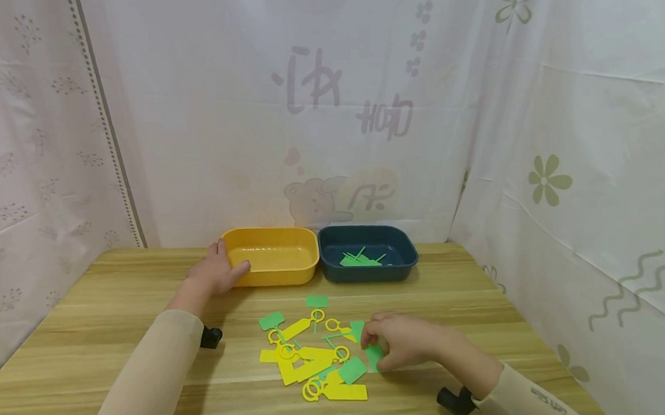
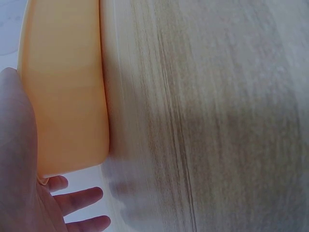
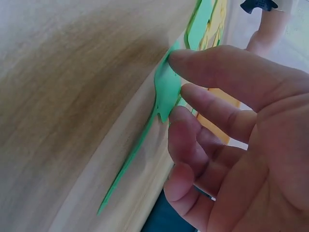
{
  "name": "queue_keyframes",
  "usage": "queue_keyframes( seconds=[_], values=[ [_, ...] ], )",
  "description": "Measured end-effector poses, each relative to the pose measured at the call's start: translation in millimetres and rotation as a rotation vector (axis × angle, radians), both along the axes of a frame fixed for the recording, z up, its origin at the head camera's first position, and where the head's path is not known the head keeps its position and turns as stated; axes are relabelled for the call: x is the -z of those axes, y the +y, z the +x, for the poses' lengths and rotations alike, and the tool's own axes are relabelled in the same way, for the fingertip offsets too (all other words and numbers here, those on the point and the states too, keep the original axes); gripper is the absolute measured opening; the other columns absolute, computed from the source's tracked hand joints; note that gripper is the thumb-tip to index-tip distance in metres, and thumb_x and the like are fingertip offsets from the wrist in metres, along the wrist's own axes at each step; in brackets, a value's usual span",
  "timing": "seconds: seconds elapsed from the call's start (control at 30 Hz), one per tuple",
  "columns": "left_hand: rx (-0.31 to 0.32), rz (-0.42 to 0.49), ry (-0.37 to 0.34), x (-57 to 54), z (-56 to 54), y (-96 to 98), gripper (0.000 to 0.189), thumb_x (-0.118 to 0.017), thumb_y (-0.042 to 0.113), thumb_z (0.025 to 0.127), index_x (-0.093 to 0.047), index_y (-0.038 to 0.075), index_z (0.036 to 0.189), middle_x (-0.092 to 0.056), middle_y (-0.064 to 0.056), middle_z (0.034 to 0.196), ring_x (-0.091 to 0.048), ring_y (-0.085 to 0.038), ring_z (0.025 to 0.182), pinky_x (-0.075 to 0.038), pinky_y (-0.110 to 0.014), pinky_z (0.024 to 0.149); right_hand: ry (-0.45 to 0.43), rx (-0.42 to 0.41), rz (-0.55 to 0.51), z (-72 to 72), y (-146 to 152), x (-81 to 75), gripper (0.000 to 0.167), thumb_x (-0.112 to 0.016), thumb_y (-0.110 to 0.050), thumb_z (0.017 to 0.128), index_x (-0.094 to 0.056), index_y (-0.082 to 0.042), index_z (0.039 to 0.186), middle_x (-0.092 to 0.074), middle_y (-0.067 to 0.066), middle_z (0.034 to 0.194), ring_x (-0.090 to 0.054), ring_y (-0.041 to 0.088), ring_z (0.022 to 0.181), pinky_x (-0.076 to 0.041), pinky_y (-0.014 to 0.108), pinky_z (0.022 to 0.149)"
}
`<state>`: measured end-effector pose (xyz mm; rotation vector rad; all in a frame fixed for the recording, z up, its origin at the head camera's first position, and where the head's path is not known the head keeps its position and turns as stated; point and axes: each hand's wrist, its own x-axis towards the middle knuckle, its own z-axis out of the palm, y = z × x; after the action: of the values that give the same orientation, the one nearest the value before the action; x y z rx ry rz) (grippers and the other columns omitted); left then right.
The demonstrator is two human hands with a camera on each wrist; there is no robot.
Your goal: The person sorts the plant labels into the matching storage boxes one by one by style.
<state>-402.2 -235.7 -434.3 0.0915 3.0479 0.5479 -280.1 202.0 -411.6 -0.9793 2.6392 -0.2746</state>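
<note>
My left hand (image 1: 212, 273) holds the left end of a yellow plastic bin (image 1: 276, 278), its thumb over the near rim. In the left wrist view, other fingers (image 2: 79, 200) stick out past the bin's end. On the table, my right hand (image 1: 406, 341) pinches a flat green tag (image 3: 166, 89) with a long thin tail between thumb and index finger. The other fingers of that hand are curled. Left of it lies a loose pile of yellow tags with ring ends (image 1: 346, 392) and more green tags (image 1: 352, 370), some overlapping.
A dark blue bin (image 1: 369, 274) stands against the yellow one's right side, with several green tags (image 1: 360, 261) inside. Both bins sit near the back edge of the wooden table (image 1: 116, 309). Printed curtains (image 1: 191, 146) hang behind and at both sides.
</note>
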Motion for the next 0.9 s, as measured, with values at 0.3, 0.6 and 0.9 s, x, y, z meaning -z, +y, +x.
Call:
queue_keyframes(
  seconds=[0.3,0.6,0.9],
  values=[
    [0.0,-0.007,0.0,-2.0,0.8,1.0,0.11,-0.037,0.067,0.106,0.006,-0.013,0.17,-0.008,-0.038,0.178,-0.057,-0.063,0.137,-0.049,-0.074,0.109,-0.025,0.011,-0.013,1.2,-1.3,-4.0,0.035,-0.084,-0.017,0.083,-0.071,-0.022,0.115,-0.064,-0.01,0.106,-0.056,0.003,0.086,-0.054,0.026,0.083],
    [0.003,-0.011,-0.006,0.9,-3.4,-1.2,0.111,-0.037,0.068,0.106,0.007,-0.013,0.17,-0.007,-0.038,0.178,-0.057,-0.064,0.136,-0.049,-0.075,0.107,-0.018,0.04,0.035,1.3,-0.7,-6.2,0.048,-0.087,-0.022,0.079,-0.069,-0.02,0.123,-0.06,-0.01,0.117,-0.054,0.005,0.089,-0.053,0.027,0.087],
    [0.005,-0.005,0.002,-2.1,1.2,1.2,0.11,-0.039,0.065,0.107,0.006,-0.013,0.17,-0.008,-0.038,0.178,-0.053,-0.064,0.141,-0.046,-0.075,0.111,-0.025,0.056,0.042,1.6,-2.5,-3.9,0.048,-0.088,-0.02,0.078,-0.068,-0.022,0.122,-0.056,-0.01,0.109,-0.054,0.007,0.089,-0.051,0.027,0.085]
  ],
)
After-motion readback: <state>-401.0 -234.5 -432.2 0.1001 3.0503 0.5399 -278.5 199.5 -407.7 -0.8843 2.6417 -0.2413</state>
